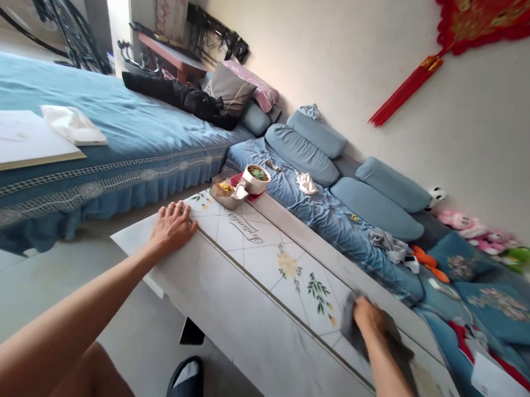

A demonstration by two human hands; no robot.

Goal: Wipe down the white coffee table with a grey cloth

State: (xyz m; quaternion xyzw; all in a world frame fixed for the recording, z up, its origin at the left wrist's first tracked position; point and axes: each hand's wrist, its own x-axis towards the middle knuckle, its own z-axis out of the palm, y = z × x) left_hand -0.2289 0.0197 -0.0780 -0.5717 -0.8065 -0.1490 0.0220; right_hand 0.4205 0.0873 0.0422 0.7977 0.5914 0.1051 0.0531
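A long white tabletop [262,246] with a tile, leaf and yellow flower print runs diagonally across the head view. My left hand [172,226] rests flat on its near end, fingers spread and holding nothing. Farther along, my right hand [368,315] presses a crumpled grey cloth [351,323] against the tabletop and grips it. Part of the cloth is hidden under my hand. Beyond my left hand stand a brown food tray [227,194] and a white bowl with green contents [256,179] on a red dish [236,180].
A blue-covered bed [92,152] with a white board [21,138] lies to the left. Behind the table is a blue sofa [326,220] with cushions, crumpled cloths and plush toys. A black slipper [185,385] sits on the tiled floor below the table. A red knot ornament [482,20] hangs on the wall.
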